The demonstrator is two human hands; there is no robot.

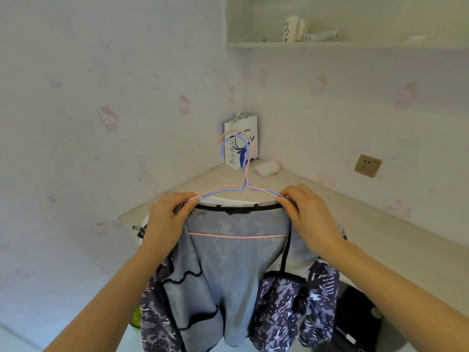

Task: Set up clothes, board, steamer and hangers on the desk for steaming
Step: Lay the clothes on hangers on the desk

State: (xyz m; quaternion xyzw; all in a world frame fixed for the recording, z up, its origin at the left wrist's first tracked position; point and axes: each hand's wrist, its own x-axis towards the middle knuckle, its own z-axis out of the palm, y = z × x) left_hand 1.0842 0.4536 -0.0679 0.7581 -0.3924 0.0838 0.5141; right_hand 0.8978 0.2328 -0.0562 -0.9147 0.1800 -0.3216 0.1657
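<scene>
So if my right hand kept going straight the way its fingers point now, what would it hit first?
Your right hand points inward along the jacket collar, so it would likely meet your left hand at the other shoulder first; depth is hard to judge.

Soft, even, rather cool light filled the scene with only faint shadows and no glare, while the wide lens bowed the shelf (355,44) and the worktop (380,240) edges toward the frame's borders and the far wall patterns looked washed-out and slightly blurred.
</scene>
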